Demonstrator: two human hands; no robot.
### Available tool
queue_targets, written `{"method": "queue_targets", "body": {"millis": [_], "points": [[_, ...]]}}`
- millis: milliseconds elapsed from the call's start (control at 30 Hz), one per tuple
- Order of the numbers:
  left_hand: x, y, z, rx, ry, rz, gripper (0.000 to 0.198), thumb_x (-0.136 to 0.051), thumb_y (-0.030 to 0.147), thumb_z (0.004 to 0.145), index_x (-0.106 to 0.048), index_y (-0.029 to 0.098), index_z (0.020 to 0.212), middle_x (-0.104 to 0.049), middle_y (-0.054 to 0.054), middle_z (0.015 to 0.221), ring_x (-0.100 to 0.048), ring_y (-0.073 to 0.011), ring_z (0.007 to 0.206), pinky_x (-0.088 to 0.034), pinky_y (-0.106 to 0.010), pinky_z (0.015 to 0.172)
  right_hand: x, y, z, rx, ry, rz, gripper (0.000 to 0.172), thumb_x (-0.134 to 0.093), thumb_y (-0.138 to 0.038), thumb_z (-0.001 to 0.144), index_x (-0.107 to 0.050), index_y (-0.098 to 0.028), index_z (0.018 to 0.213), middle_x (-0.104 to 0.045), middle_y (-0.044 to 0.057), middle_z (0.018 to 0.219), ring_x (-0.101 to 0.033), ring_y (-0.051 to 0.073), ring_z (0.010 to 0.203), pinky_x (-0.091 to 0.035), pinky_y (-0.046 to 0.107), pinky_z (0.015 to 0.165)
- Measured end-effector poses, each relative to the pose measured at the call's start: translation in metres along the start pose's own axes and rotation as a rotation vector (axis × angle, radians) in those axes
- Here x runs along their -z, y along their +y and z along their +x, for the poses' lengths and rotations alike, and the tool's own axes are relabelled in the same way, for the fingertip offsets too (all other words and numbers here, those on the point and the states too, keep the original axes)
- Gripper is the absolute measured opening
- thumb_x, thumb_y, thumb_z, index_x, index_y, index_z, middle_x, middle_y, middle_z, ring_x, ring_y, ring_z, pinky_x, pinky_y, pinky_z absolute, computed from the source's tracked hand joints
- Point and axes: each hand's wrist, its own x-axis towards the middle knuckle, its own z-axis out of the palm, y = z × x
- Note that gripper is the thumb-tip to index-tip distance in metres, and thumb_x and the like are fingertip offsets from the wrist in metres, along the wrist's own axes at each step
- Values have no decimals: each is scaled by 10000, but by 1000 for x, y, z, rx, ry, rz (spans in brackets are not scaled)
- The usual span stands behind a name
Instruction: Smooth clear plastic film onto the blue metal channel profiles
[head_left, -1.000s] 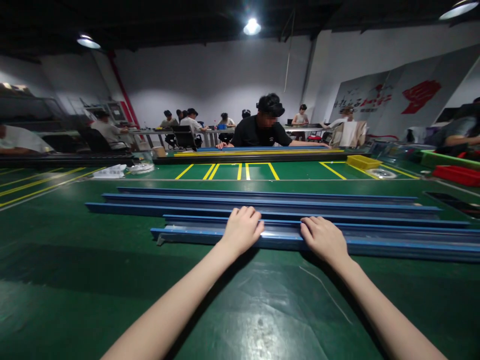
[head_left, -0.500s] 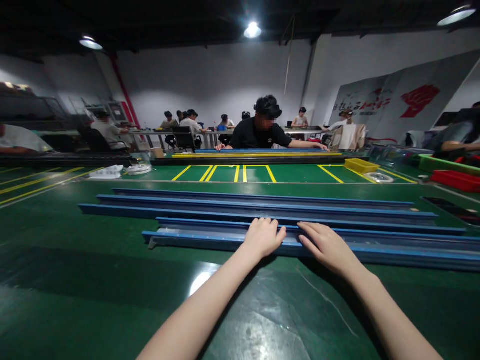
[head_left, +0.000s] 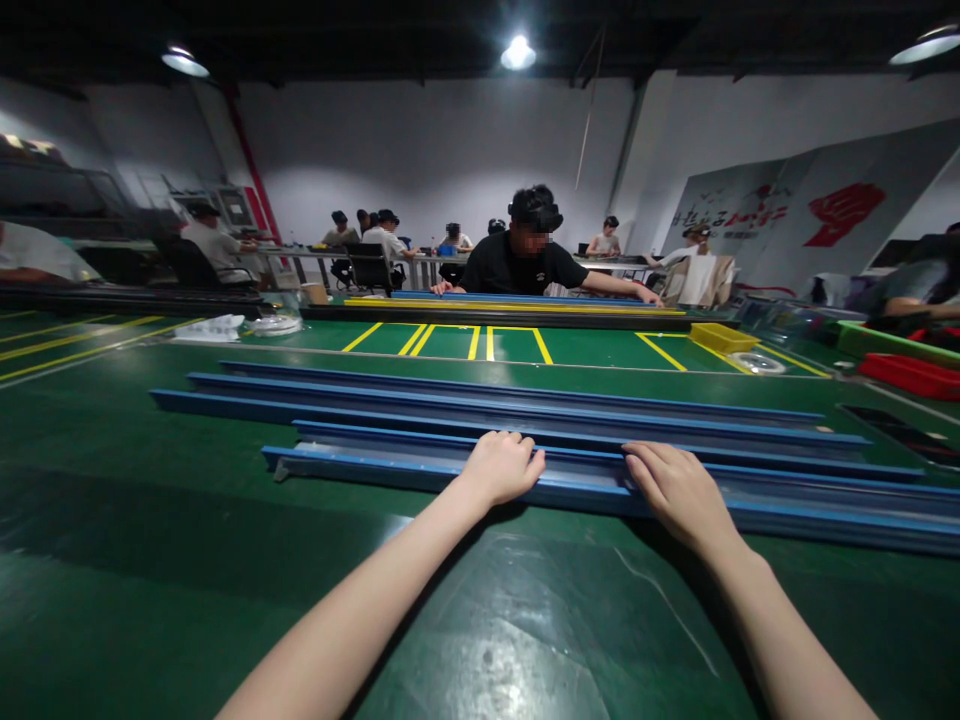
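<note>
A long blue channel rail (head_left: 581, 490) lies crosswise on the green table, nearest to me. Over its middle, my left hand (head_left: 499, 468) has its fingers curled into the channel, gripping it. Farther right along the same rail, my right hand (head_left: 679, 492) is bent over it, fingertips close together at the far lip and thumb tucked alongside. The undersides of both hands are hidden. Just beyond lie several more blue rails (head_left: 337, 408), roughly parallel. The near rail's left end stops short of theirs, and its right end runs out of view.
Across the table (head_left: 150, 580), a co-worker in black (head_left: 517, 265) has both hands on blue and yellow strips (head_left: 420, 304). A yellow tray (head_left: 721, 338), a red bin (head_left: 911, 375) and a dark flat object (head_left: 900, 430) lie to the right. Clear wrap (head_left: 276, 325) sits at left.
My hands have moved apart, the left one leftward and the right one rightward along the rail. The near rail has shifted slightly left. The view has also tilted a little.
</note>
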Motion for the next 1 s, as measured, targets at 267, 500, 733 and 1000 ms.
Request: {"method": "queue_targets", "body": {"millis": [267,500,733,1000], "points": [[6,-53,-23,19,-17,34,333,-302,266,838,-623,181,871,-659,-56,844,-601,-176,826,-446,-286,715,4,4,-1,-53,4,-64,398,-248,-351,876,-600,-165,889,-631,59,915,-540,172,849,-339,285,722],[15,-121,-60,104,-40,103,423,-233,304,835,-621,197,964,-640,-41,1005,-582,-180,933,-452,-303,768,1,14,-5,-119,-9,-89,396,-254,-362,870,-597,-170,826,-629,67,853,-538,177,792,-338,276,680],[21,-156,-80,138,-11,174,470,-188,320,821,-631,221,940,-646,-24,991,-579,-173,939,-443,-293,795,-1,-12,8,-183,-9,-160,377,-257,-361,863,-546,-185,698,-587,56,684,-512,165,695,-313,264,630],[20,-151,-79,46,-38,291,483,-221,421,841,-610,168,973,-629,-86,989,-573,-231,899,-423,-347,775,1,-25,13,-237,-43,-214,344,-249,-258,857,-538,-170,693,-590,65,705,-505,164,702,-286,267,641]]}}
